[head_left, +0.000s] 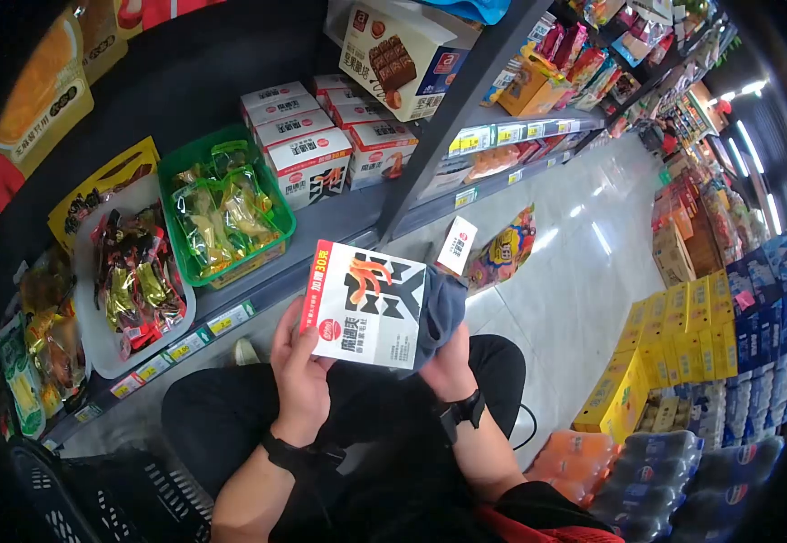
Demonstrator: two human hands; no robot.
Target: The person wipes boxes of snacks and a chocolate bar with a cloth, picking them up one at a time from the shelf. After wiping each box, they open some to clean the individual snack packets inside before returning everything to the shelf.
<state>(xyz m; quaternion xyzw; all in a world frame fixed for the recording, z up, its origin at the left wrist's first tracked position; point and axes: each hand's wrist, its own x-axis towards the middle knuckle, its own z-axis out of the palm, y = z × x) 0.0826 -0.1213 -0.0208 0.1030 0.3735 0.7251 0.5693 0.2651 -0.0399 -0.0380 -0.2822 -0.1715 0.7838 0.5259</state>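
Note:
My left hand (301, 376) grips the lower left side of a white snack box (371, 312) with a red edge strip and black lettering. The box is tilted in front of my lap, printed face up. At its right edge my right hand (448, 366) is closed on a bunched dark grey cloth (440, 312), which touches the box. Part of the right hand's fingers is hidden behind the cloth and box. Just beyond the cloth shows a smaller white box panel (458, 244) with a red logo; what it rests on is hidden.
Similar snack boxes (308, 163) stand on the shelf beside a green basket (289, 222) and a white tray (190, 312) of wrapped snacks. A black shelf post (443, 127) rises ahead. Yellow cartons (615, 398) and bottle packs (574, 457) line the right. A black crate (154, 489) sits lower left.

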